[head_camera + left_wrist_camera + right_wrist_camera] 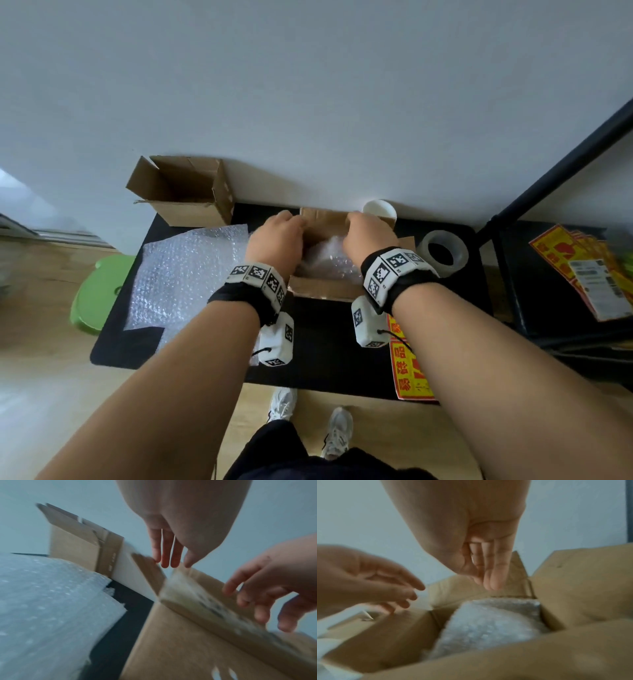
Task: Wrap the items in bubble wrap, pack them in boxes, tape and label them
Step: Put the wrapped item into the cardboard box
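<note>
1. The bundle, an item wrapped in bubble wrap, lies inside the open box at the middle of the black mat. It sits below the box rim, between the two hands, and in the right wrist view it fills most of the cavity.
2. The left hand reaches over the left side of the box. Its fingers point down, straight and close together, with the tips at the edge of the upright left flap. They hold nothing that I can see.
3. The right hand reaches over the right side. Its fingers are also straight and together, tips just above the far flap, with nothing gripped.
4. The coming move turns on the flaps: they stand on the outer side of each set of fingertips, with the bundle below and between. Both hands look equally near, so I judge the next step is folding the flaps inward over the bundle.
5. The bundle's long axis seems to run from the near wall to the far wall of the box, though blur makes this uncertain.
6. The tape lies just right of the box, nearest the right hand.
7. A spare sheet of bubble wrap lies left of the box, a second box stands empty behind it, and red and yellow labels lie at the near right.
</note>
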The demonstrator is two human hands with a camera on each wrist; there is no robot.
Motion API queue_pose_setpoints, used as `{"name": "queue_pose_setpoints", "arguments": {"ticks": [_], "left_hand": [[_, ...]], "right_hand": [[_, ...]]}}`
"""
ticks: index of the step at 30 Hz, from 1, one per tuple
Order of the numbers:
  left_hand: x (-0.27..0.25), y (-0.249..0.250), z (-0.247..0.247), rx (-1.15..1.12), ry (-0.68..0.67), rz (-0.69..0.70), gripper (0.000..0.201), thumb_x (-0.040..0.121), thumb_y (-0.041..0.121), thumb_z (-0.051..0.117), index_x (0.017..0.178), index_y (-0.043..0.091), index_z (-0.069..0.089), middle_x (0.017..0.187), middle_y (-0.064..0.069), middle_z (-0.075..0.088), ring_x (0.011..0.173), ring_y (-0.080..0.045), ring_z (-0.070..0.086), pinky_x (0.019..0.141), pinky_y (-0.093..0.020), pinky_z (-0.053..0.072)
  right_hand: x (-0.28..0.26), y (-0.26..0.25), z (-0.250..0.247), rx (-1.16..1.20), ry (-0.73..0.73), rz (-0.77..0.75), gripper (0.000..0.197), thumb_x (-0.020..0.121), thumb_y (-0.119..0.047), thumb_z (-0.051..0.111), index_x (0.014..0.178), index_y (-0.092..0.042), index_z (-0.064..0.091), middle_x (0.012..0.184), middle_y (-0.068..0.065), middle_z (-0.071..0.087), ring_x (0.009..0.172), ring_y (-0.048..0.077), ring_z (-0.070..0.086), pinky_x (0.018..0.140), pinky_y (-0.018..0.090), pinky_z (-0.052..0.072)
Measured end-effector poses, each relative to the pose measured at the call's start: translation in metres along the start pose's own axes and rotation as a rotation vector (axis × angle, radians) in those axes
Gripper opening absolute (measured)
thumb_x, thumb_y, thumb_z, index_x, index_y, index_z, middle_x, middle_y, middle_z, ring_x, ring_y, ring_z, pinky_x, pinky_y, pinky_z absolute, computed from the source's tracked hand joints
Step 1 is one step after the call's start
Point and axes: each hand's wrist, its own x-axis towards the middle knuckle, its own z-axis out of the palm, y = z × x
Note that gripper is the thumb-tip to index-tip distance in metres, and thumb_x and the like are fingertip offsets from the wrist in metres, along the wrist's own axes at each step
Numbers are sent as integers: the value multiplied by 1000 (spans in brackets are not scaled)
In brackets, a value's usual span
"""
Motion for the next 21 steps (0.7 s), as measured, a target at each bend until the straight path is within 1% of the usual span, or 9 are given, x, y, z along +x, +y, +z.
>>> {"name": "queue_pose_setpoints", "arguments": {"ticks": [1, 3, 6, 10, 12, 14, 17, 19, 21], "left_hand": [[-5, -11, -7, -22, 31, -50, 28, 93, 17, 47, 115, 17, 66, 111, -7, 58, 106, -28, 55, 85, -43, 49], [-16, -39, -21, -16, 44, -138, 34, 97, 13, 44, 127, 17, 59, 123, -8, 56, 116, -28, 52, 93, -43, 47], [-37, -88, -40, -7, 50, -348, 43, 97, 7, 41, 138, 18, 50, 139, -8, 49, 126, -29, 46, 99, -43, 41], [-58, -153, -47, 31, -45, -507, 45, 99, 14, 40, 143, 21, 45, 149, -7, 41, 129, -30, 46, 104, -43, 41], [-68, -178, -44, 40, -125, -539, 47, 99, 16, 39, 145, 23, 43, 152, -5, 38, 130, -29, 46, 105, -42, 41], [-76, -196, -36, 28, -227, -538, 49, 100, 18, 39, 148, 26, 39, 156, -2, 33, 134, -27, 43, 108, -41, 40], [-86, -215, -22, 3, -373, -485, 50, 102, 19, 37, 150, 30, 34, 161, 1, 21, 140, -24, 37, 114, -40, 34], [-91, -224, -15, -7, -452, -440, 51, 102, 19, 36, 150, 32, 32, 162, 3, 19, 142, -22, 34, 115, -37, 32], [-93, -229, -10, -3, -501, -396, 51, 102, 19, 35, 150, 33, 32, 161, 5, 19, 142, -21, 34, 114, -36, 32]], "right_hand": [[0, -7, -1, 52, 27, -24, 32, 95, -10, 48, 126, -10, 56, 119, 11, 63, 109, 31, 61, 82, 36, 50], [-2, -25, 0, 155, 68, -64, 32, 95, -9, 45, 125, -11, 58, 122, 11, 63, 112, 29, 59, 89, 36, 49], [-6, -58, 10, 239, 74, -134, 32, 96, -9, 45, 125, -10, 59, 123, 11, 64, 114, 29, 58, 92, 32, 46], [-10, -106, 33, 288, 25, -213, 37, 95, -10, 47, 130, -11, 58, 125, 10, 64, 119, 28, 56, 97, 31, 43], [-10, -129, 47, 265, -1, -231, 36, 94, -10, 46, 128, -14, 59, 122, 7, 65, 118, 27, 56, 100, 33, 42], [-9, -150, 61, 242, -55, -219, 33, 96, -11, 45, 127, -13, 57, 120, 7, 64, 117, 27, 56, 97, 33, 42], [-6, -173, 86, 234, -187, -141, 36, 98, -13, 46, 133, -5, 51, 129, 15, 59, 120, 32, 55, 95, 35, 45], [-5, -178, 107, 178, -262, -63, 30, 99, -14, 46, 124, -2, 55, 124, 17, 61, 114, 33, 59, 87, 33, 45], [-5, -176, 126, 135, -327, 24, 26, 97, -16, 47, 116, -3, 59, 119, 18, 63, 108, 34, 61, 85, 34, 45]]}}
